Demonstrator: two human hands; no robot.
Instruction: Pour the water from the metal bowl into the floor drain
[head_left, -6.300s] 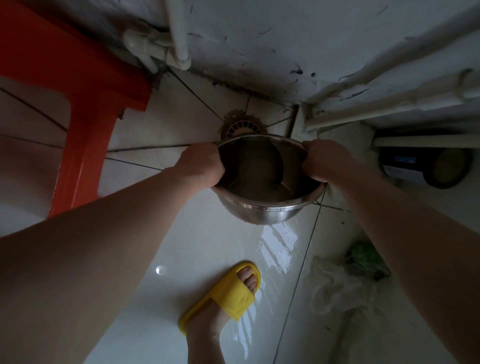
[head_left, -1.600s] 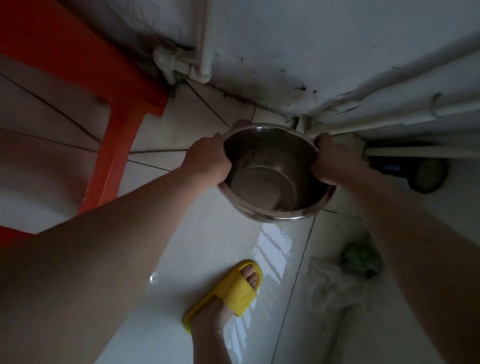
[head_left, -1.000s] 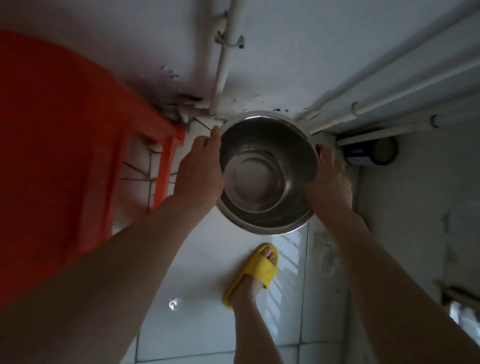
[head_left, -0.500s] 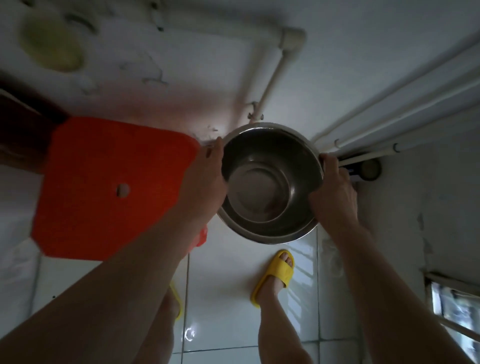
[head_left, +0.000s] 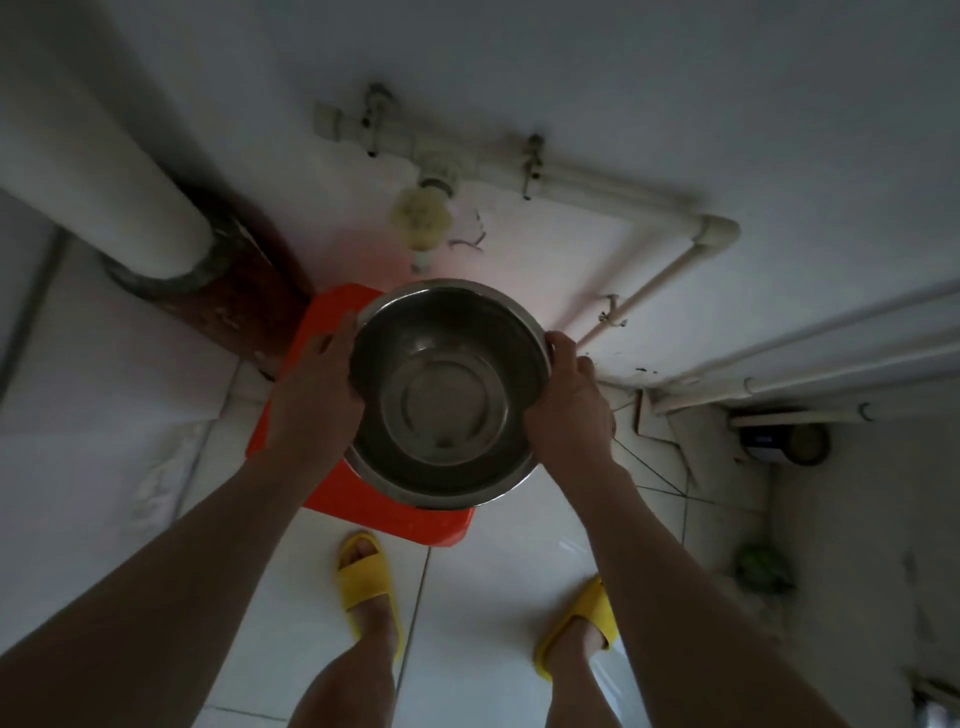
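The metal bowl (head_left: 447, 400) hangs level at chest height, directly over the red plastic stool (head_left: 384, 512). Its inside looks bare and shiny, with no pool of water showing. My left hand (head_left: 317, 400) grips the bowl's left rim and my right hand (head_left: 569, 410) grips the right rim. The floor drain is out of sight in this view.
A thick white pipe on a dark base (head_left: 171, 249) stands at the left. Thin white pipes and a tap (head_left: 423, 208) run along the wall behind. A dark can (head_left: 784, 444) and a green bag (head_left: 763, 564) sit in the right corner. My feet wear yellow slippers (head_left: 366, 574).
I have stood up and lifted the bowl away from the floor corner. It went from tilted over the drain to level, and now hangs above the red stool.
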